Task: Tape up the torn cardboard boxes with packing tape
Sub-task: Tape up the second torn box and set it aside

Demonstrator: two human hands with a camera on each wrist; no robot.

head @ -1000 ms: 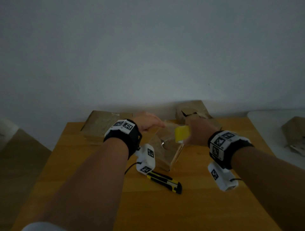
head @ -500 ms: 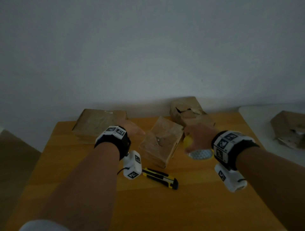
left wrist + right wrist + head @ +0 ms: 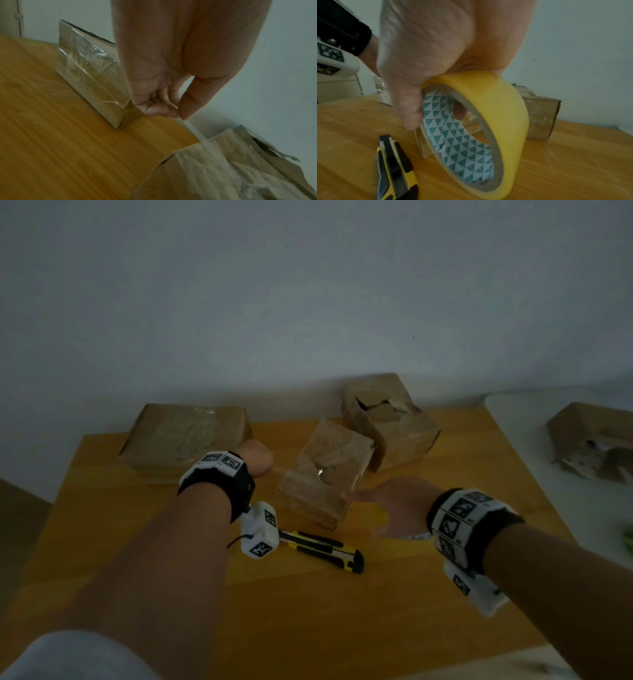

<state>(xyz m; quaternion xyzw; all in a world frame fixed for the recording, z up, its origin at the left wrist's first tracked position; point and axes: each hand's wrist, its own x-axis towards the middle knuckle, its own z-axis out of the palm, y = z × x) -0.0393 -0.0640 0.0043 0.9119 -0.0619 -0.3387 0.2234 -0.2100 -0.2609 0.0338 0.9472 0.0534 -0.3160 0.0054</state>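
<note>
A torn cardboard box point(image 3: 325, 470) with a hole in its top stands mid-table. My left hand point(image 3: 257, 460) hovers to its left and pinches the end of a clear tape strip point(image 3: 193, 129) that runs down onto that box point(image 3: 223, 169). My right hand point(image 3: 387, 501) is beside the box's front right corner and grips a yellow packing tape roll point(image 3: 496, 115), thumb on its side and a finger through the core. In the head view only a sliver of the roll point(image 3: 380, 517) shows under the hand. A second torn box point(image 3: 387, 422) stands behind.
A yellow-and-black utility knife point(image 3: 322, 549) lies in front of the middle box. A tape-wrapped box point(image 3: 185, 436) sits at the back left against the wall. On a white surface point(image 3: 534, 460) to the right rests another torn box point(image 3: 592, 440).
My right hand has come down from over the box to its front right with the roll. My left hand has drawn away to the left, holding the tape end.
</note>
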